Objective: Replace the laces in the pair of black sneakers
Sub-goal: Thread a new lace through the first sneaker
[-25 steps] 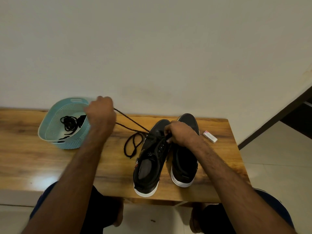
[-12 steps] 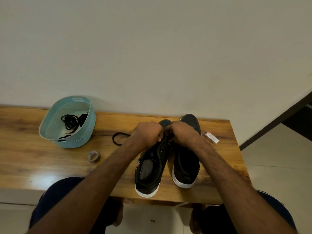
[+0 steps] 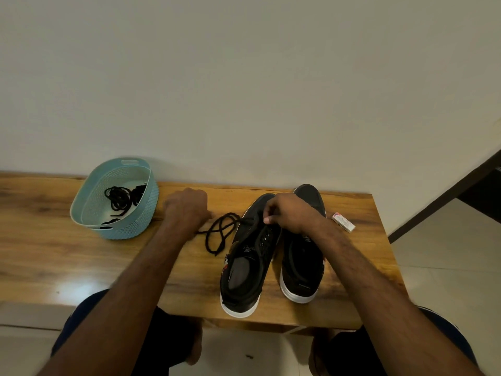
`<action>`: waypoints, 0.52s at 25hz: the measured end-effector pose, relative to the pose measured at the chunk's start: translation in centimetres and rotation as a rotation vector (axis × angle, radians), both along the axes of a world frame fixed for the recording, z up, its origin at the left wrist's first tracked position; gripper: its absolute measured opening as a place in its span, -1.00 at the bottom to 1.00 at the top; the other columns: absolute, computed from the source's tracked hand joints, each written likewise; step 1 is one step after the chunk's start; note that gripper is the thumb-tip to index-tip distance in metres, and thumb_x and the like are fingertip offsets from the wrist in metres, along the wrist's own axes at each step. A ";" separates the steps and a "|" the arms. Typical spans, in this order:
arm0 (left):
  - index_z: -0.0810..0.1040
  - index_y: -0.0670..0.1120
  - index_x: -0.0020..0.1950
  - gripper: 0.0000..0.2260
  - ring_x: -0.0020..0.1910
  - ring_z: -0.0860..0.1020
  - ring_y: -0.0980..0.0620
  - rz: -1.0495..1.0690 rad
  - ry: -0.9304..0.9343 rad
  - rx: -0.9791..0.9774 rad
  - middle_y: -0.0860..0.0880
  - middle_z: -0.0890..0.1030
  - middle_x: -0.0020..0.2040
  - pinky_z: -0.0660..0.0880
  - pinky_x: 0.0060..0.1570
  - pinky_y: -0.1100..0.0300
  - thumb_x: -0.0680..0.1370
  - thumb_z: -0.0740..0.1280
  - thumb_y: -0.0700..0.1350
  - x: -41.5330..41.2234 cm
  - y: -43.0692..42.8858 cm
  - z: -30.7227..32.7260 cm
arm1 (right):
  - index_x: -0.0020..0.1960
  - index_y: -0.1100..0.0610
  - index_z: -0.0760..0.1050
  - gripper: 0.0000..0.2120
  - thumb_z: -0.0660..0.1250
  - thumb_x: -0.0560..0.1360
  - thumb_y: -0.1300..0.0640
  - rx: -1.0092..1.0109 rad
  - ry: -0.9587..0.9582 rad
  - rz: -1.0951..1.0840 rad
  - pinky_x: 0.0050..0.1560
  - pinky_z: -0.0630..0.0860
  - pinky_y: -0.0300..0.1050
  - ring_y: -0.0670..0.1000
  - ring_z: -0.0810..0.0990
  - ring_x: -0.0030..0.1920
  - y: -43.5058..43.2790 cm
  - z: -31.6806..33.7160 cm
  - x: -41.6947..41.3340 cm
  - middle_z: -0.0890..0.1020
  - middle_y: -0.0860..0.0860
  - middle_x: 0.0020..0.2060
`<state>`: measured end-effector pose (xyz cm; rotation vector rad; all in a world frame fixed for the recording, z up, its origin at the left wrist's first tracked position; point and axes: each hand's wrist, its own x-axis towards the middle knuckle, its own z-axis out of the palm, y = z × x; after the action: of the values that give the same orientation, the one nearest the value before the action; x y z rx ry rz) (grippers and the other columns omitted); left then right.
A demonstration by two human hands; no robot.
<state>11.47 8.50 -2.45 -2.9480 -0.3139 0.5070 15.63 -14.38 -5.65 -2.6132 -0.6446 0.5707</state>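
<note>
Leftward from the shoe's toe went the left hand (image 3: pixel 187 210), and it lay at centre left of the frame with fingers curled round the black lace (image 3: pixel 220 234), which trailed from the fist in loose loops across the wooden table (image 3: pixel 54 253). The right hand (image 3: pixel 292 213) had not shifted: fingers curled, thumb pressed in, it held the middle sneaker (image 3: pixel 249 270) at its front eyelets. Whether it also pinched the lace could not be told. The other sneaker (image 3: pixel 301 267) stood touching it, to the right, with no lace visible. At upper left of the table the blue basket (image 3: pixel 89 213) held a tangle of more black laces (image 3: pixel 119 199); a small white box (image 3: pixel 343 222) lay near the shoes on the right.

Judging by this, threading had only begun, at the lowest eyelets of the first shoe. The next move likely called for drawing the slack through evenly, then finding the lace tip and feeding it into the next eyelet while the right hand steadied the shoe.
</note>
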 end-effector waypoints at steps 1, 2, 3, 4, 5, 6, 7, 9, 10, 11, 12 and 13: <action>0.54 -0.13 0.13 -0.53 -0.02 0.57 -0.06 -0.023 0.019 -0.130 -0.08 0.58 0.00 0.51 -0.11 0.07 0.55 0.28 0.27 0.0 -0.8 -0.6 | -0.01 0.10 0.65 -0.88 0.44 0.52 0.06 -0.009 0.002 -0.002 0.10 0.56 0.06 0.02 0.61 0.01 0.4 0.0 -0.1 0.65 -0.01 -0.05; 0.55 -0.14 0.07 -0.47 -0.10 0.56 -0.02 -0.035 0.054 -0.287 -0.07 0.57 -0.08 0.48 -0.17 0.10 0.52 0.26 0.34 0.0 -1.9 -1.1 | 0.00 0.10 0.65 -0.84 0.43 0.52 0.03 -0.059 -0.021 0.009 0.09 0.56 0.07 0.03 0.60 0.01 0.9 0.0 -0.2 0.64 0.00 -0.05; 0.55 -0.15 0.00 -0.45 -0.19 0.54 0.01 -0.045 0.105 -0.419 -0.06 0.56 -0.16 0.46 -0.23 0.13 0.50 0.26 0.36 -0.2 -3.3 -1.4 | 0.03 0.11 0.65 -0.81 0.41 0.53 0.00 -0.132 -0.057 0.023 0.09 0.56 0.09 0.04 0.58 0.02 1.4 -0.1 -0.4 0.62 0.01 -0.04; 0.52 -0.14 -0.07 -0.47 -0.26 0.52 0.02 -0.065 0.155 -0.490 -0.05 0.54 -0.21 0.44 -0.29 0.16 0.49 0.29 0.36 -0.4 -4.7 -1.7 | 0.05 0.11 0.64 -0.79 0.39 0.54 -0.01 -0.195 -0.100 0.034 0.09 0.55 0.10 0.06 0.55 0.04 1.8 -0.3 -0.6 0.57 0.02 -0.03; 0.49 -0.13 -0.10 -0.53 -0.29 0.50 0.03 -0.085 0.189 -0.501 -0.05 0.53 -0.22 0.44 -0.32 0.16 0.50 0.32 0.31 -0.5 -5.9 -2.1 | 0.06 0.12 0.64 -0.78 0.38 0.55 -0.01 -0.223 -0.127 0.039 0.08 0.54 0.10 0.06 0.52 0.05 2.1 -0.4 -0.7 0.51 0.02 -0.04; 0.47 -0.12 -0.07 -0.61 -0.28 0.50 0.02 -0.102 0.191 -0.484 -0.05 0.52 -0.21 0.44 -0.30 0.14 0.52 0.35 0.23 -0.6 -6.6 -2.4 | 0.06 0.14 0.64 -0.80 0.37 0.56 0.03 -0.204 -0.130 0.042 0.08 0.53 0.09 0.05 0.50 0.04 2.2 -0.6 -0.8 0.48 -0.01 -0.07; 0.48 -0.13 -0.01 -0.69 -0.24 0.51 0.00 -0.105 0.162 -0.457 -0.04 0.50 -0.21 0.44 -0.27 0.14 0.55 0.35 0.12 -0.7 -7.0 -2.4 | 0.04 0.15 0.64 -0.85 0.37 0.56 0.09 -0.135 -0.095 0.038 0.07 0.52 0.05 0.02 0.49 0.01 2.1 -0.6 -0.8 0.48 -0.04 -0.12; 0.48 -0.17 0.11 -0.80 -0.11 0.52 -0.05 -0.061 0.078 -0.444 -0.05 0.48 -0.17 0.48 -0.19 0.10 0.58 0.30 -0.07 -0.5 -6.7 -2.0 | 0.01 0.16 0.63 -0.91 0.34 0.57 0.21 0.081 0.061 0.001 0.03 0.46 -0.11 -0.05 0.53 -0.04 1.3 -0.1 -0.7 0.56 -0.09 -0.17; 0.47 -0.19 0.14 -0.82 -0.04 0.54 -0.08 -0.021 0.057 -0.459 -0.07 0.50 -0.09 0.53 -0.12 0.08 0.58 0.27 -0.13 -0.4 -6.3 -1.8 | 0.00 0.16 0.61 -0.91 0.33 0.58 0.24 0.168 0.149 -0.013 0.01 0.43 -0.18 -0.08 0.55 -0.04 0.5 0.6 -0.7 0.60 -0.09 -0.15; 0.46 -0.19 0.16 -0.82 0.03 0.55 -0.11 0.014 0.049 -0.473 -0.11 0.52 -0.01 0.56 -0.04 0.06 0.58 0.26 -0.16 -0.3 -5.7 -1.7 | 0.01 0.15 0.61 -0.90 0.31 0.59 0.26 0.221 0.226 -0.012 0.00 0.42 -0.23 -0.11 0.55 -0.04 -0.6 1.4 -0.5 0.63 -0.08 -0.13; 0.45 -0.20 0.17 -0.81 0.07 0.55 -0.13 0.033 0.042 -0.476 -0.14 0.53 0.06 0.56 0.00 0.05 0.58 0.25 -0.17 -0.2 -5.2 -1.7 | 0.02 0.15 0.60 -0.90 0.31 0.59 0.25 0.239 0.292 0.007 -0.02 0.43 -0.29 -0.15 0.55 -0.05 -1.8 2.2 -0.3 0.64 -0.08 -0.11; 0.45 -0.21 0.17 -0.80 0.08 0.55 -0.14 0.042 0.040 -0.475 -0.16 0.54 0.09 0.55 0.01 0.04 0.59 0.25 -0.17 -0.2 -4.9 -1.7 | 0.03 0.14 0.62 -0.90 0.32 0.60 0.21 0.222 0.347 0.026 -0.01 0.44 -0.33 -0.17 0.56 -0.05 -2.9 2.8 -0.1 0.65 -0.07 -0.09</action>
<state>11.31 3.59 -4.18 -3.3854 -0.2845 0.7361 15.49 -17.31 -2.82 -2.2304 -0.5913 0.8806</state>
